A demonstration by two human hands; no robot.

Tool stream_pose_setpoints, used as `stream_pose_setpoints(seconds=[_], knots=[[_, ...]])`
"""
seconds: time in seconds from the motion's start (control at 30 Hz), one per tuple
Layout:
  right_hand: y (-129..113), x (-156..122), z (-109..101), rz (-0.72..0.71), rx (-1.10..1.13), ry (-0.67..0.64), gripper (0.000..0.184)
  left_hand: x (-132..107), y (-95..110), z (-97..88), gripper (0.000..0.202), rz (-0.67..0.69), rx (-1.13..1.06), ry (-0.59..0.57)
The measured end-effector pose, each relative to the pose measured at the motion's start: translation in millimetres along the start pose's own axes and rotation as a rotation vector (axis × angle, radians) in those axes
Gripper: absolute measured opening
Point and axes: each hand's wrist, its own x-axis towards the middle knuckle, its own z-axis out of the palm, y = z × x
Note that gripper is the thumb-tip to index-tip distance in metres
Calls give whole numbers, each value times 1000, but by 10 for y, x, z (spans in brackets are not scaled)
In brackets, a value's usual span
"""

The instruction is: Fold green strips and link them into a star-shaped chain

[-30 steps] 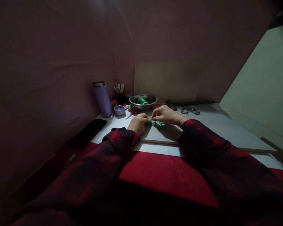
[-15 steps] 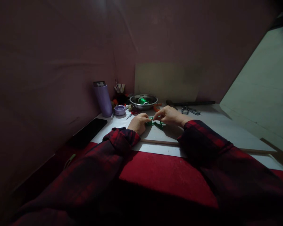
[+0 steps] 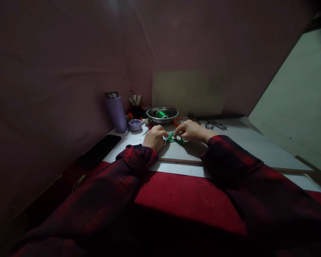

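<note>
Here, left hand (image 3: 155,137) and right hand (image 3: 193,131) tight on green piece (image 3: 174,139); behind, green spool (image 3: 162,114) in steel bowl (image 3: 172,119).

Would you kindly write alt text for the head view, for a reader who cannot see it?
A person's left hand and right hand, in red plaid sleeves, pinch a small green craft piece over a pale board. Behind stand a tall purple tumbler and a round steel bowl holding a green spool.

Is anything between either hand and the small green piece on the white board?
Nothing visible. The left hand and the right hand both pinch the green piece, one at each end, over the white board. The steel bowl and purple bottle stand farther back, behind the hands.
</note>
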Motion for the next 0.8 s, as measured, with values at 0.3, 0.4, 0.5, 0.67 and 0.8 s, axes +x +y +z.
stream_pose_setpoints(seconds=[0.3, 0.4, 0.5, 0.67, 0.8], knots=[[-66, -25, -49, 6, -6, -22, 39, -8, 26, -40, 34, 10, 81, -111], [-79, -33, -49, 9, -13, -10, 38, -4, 30, -51, 34, 5, 94, -108], [-68, -30, -46, 14, -26, -3, 36, -3, 27, -60, 36, 25, 99, -120], [-36, -36, -92, 12, -33, 25, 31, -10, 16, -61, 38, 28, 94, -136], [-90, -72, -168, -2, -49, 46, 23, -11, 8, -45, 37, 9, 64, -138]])
